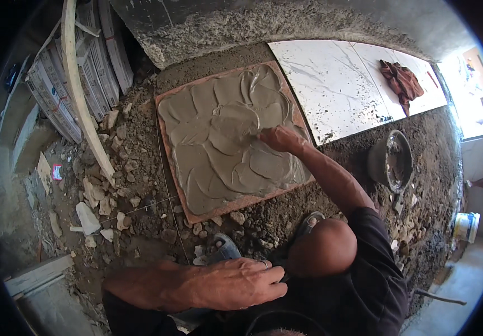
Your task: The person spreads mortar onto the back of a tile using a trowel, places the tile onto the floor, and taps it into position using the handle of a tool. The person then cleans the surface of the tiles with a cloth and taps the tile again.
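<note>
Grey wet mortar (196, 159) lies in ridges and swirls over the reddish back of a square tile (175, 193), whose rim shows along the edges. My right hand (279, 139) reaches over the tile's right part, its fingers closed round a trowel (235, 127). The mortar-coated blade lies against the mortar near the tile's middle; the handle is mostly hidden by the fist. Close to my body, my left hand (241, 283) rests beside my knee, with a ring on one finger. Its fingers are curled together, and nothing shows in them.
White marbled tiles (314, 84) lie at the far right, bearing a brown cloth (401, 84). A black bucket (390, 161) stands right of my arm. Stacked tile boxes (56, 95) and a wooden strip (79, 84) are at left. Strings (166, 162) cross the rubble beside the tile.
</note>
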`<state>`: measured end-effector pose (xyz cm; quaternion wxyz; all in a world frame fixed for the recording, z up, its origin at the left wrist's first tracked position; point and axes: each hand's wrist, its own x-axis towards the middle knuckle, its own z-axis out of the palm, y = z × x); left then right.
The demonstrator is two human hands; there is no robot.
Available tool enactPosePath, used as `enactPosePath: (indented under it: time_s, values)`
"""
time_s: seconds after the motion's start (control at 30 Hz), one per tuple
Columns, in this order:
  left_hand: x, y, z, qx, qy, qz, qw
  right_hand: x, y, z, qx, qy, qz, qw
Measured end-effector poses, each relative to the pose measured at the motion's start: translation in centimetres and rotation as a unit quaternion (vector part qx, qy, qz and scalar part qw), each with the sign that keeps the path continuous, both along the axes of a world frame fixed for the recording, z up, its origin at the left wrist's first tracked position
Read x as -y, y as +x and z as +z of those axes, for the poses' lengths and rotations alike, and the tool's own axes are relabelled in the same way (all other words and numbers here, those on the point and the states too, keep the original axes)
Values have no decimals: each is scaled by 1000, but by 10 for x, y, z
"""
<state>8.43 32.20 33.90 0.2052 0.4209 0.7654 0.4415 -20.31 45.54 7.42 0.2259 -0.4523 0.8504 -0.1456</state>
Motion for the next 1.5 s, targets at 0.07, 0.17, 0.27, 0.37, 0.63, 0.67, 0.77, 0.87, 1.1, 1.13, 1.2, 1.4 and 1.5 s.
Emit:
enactPosePath:
  time_s: [0.07, 0.17, 0.27, 0.37, 0.63, 0.67, 0.77, 0.87, 1.1, 1.13, 1.2, 1.4, 1.5]
  values:
    - [-2, -2, -1, 6, 11, -39, 999, -17, -15, -16, -59, -5, -36, 998]
    - [1, 2, -6, 41, 20, -47, 998, -37, -24, -20, -58, -59, -92, 992]
    - [4, 10, -10, 31, -7, -21, 999, -38, 8, 48, -55, 14, -183, 982]
    - [3, 5, -2, 2, 16, 4, 1000, -47, 24, 98, -46, -79, -213, 973]
    - [-1, -4, -5, 11, 21, 8, 1000, -30, 55, 81, -112, -276, -185, 936]
    - [-2, -6, -5, 6, 19, -1, 1000, -32, 49, 57, -62, -197, -200, 958]
    - [0, -3, -8, 30, 9, -7, 999, -28, 43, 19, -12, -70, -214, 974]
    - [2, 4, -1, 63, -3, -30, 998, -27, 49, 26, -38, -113, -233, 965]
    - [3, -4, 0, 50, 17, -3, 999, -11, 28, 64, -185, -309, -222, 906]
    - [-1, -5, -2, 33, 34, 12, 999, -20, 15, 41, -95, -189, -258, 943]
    - [-1, -4, -2, 15, 46, 21, 999, -35, 6, 9, -43, -107, -256, 960]
    - [17, -3, 5, 27, 10, 25, 999, -7, 32, 80, -135, -280, -218, 925]
    - [11, -9, 6, 21, 18, 24, 999, -27, 24, 51, -117, -259, -239, 928]
